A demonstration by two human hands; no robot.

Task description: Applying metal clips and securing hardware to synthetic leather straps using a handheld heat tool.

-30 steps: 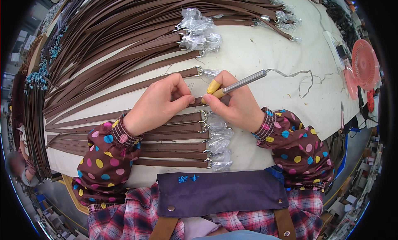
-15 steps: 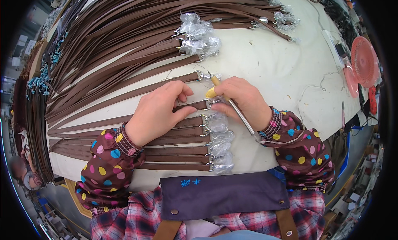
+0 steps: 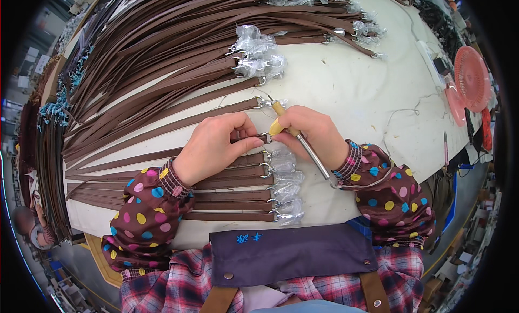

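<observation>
My left hand (image 3: pixel 212 145) pinches a brown strap (image 3: pixel 263 139) between thumb and fingers, close to its metal ring end. In my right hand (image 3: pixel 318 130) is a pen-shaped tool (image 3: pixel 312 153) with a yellowish grip, a metal shaft and a thin cord. The tool's fine tip points up and away from the strap. A yellow cover sits on a right-hand finger, and the right fingertips meet the strap's end beside the left thumb. More brown straps (image 3: pixel 238 196) lie side by side below, their metal rings wrapped in clear plastic (image 3: pixel 289 180).
A big heap of brown straps (image 3: pixel 178 27) covers the far left of the white table (image 3: pixel 346 86). Two pink plastic baskets (image 3: pixel 472 78), a white power strip (image 3: pixel 431 62) and cables are at the right. Another person (image 3: pixel 40 229) is at the far left.
My left hand has slid right along the strap, and its fingers have closed near the ring end. My right fingers have come up against that end, still holding the tool.
</observation>
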